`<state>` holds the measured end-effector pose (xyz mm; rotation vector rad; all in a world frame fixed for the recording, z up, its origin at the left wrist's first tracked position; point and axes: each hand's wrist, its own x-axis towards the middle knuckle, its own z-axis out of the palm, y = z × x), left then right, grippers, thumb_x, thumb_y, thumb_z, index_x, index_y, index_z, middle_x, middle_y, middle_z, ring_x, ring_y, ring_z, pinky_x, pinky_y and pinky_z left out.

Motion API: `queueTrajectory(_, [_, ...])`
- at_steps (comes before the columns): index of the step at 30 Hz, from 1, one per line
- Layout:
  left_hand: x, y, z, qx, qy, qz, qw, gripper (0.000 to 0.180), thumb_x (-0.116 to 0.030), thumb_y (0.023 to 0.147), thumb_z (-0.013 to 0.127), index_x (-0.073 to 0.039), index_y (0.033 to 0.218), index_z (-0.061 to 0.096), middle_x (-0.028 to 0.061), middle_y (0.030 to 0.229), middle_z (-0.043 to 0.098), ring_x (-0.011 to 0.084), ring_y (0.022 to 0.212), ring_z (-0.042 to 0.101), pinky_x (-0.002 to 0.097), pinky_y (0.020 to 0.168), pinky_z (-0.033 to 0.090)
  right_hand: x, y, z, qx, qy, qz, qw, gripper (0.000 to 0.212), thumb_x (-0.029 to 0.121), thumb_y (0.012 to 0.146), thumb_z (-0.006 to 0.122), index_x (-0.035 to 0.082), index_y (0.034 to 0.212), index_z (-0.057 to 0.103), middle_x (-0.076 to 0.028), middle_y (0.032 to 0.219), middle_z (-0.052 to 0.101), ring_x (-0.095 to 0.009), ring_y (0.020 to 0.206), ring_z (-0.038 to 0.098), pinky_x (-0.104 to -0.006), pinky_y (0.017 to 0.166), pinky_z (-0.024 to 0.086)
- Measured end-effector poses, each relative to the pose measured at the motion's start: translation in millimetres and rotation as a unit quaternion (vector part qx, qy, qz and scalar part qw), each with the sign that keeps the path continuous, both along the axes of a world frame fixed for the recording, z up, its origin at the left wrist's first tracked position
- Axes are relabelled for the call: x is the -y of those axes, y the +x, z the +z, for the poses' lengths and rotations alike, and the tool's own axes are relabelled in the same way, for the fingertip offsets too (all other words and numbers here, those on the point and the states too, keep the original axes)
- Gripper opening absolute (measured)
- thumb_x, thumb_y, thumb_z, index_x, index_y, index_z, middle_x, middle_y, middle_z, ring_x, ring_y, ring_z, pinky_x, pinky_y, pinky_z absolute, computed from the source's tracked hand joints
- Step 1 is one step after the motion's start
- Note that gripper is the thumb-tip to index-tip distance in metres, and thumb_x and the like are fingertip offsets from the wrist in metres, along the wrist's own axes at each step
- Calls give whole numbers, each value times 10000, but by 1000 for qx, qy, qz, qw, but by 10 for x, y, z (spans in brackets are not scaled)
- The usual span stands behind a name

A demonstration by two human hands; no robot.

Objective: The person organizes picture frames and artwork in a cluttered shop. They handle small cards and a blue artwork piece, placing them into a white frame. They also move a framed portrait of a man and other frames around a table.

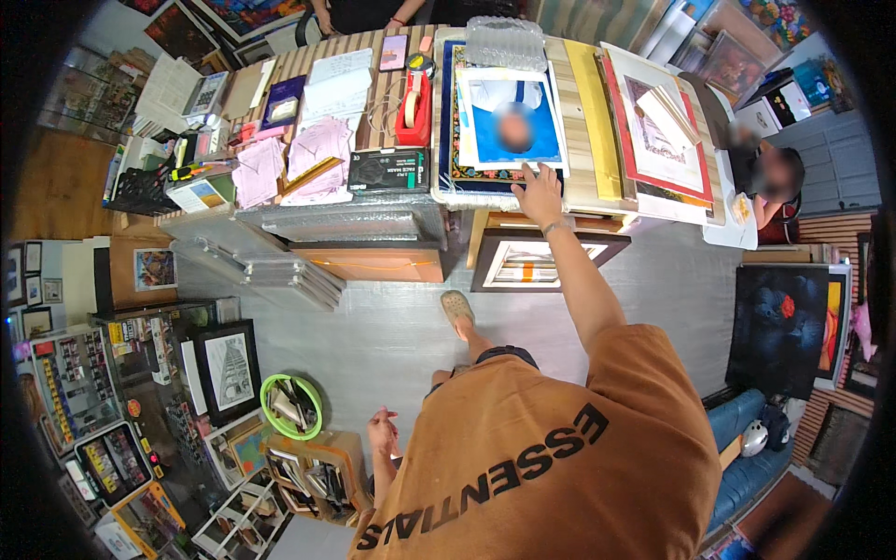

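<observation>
My right hand (539,194) reaches over the counter's front edge, its fingers spread at the lower edge of a white-bordered photo print (551,121). The print is a portrait on a blue ground. It lies on a dark blue patterned piece with a floral border (455,131), which shows at its left and lower edges. A bubble-wrapped bundle (505,43) rests against the far end of the print. My left hand (383,432) hangs low beside my body, away from the counter, with loosely bent fingers and nothing visible in it.
On the counter stand a red tape dispenser (413,110), a black box (386,171), pink slips (317,149) and stacked mats (658,131). Frames (546,261) lean against its front. A green-rimmed bin (291,407) stands on the floor. Other people are beyond and at the right.
</observation>
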<state>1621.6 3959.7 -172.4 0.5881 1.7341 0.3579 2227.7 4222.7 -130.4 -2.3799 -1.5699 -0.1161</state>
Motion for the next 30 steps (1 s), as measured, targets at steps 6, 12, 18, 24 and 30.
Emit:
queueTrajectory(6, [-93,377,194,18,154,151,976,430,-416,1003,520,-25,859,628,-17,491,405,108,391,409,261,379,307,732,-1339,226,-200,12,162,966,382,293,914,621,52,1210,598,-215,1126,574,-399,1042,538,-501,899,436])
queueTrajectory(12, [-72,696,472,268,166,465,827,372,-421,983,539,-63,905,599,-14,609,455,120,514,432,292,481,389,1892,-3178,669,-448,-234,518,690,486,314,952,637,3,1312,540,-196,1129,637,-316,1026,625,-405,895,500])
queueTrajectory(18, [316,919,926,272,270,574,724,381,-424,1012,476,-61,980,585,26,599,507,163,569,516,328,536,446,2412,-3790,910,-418,-364,535,638,316,207,952,650,-22,1160,586,-82,924,679,-127,749,628,-284,687,507])
queueTrajectory(24, [1130,865,1030,251,305,613,684,411,-428,1019,457,-76,1220,526,71,905,622,183,809,593,336,705,481,2794,-3959,1010,-298,-462,584,597,225,172,994,570,-21,1105,606,-59,825,678,-109,728,619,-264,678,498])
queueTrajectory(30, [2837,-632,1406,-32,524,737,425,436,-422,1008,473,-113,1314,443,67,1159,595,186,929,581,335,835,451,3197,-4241,928,-471,-481,476,567,214,198,1028,505,6,1005,595,-51,810,675,-79,575,591,-242,426,469])
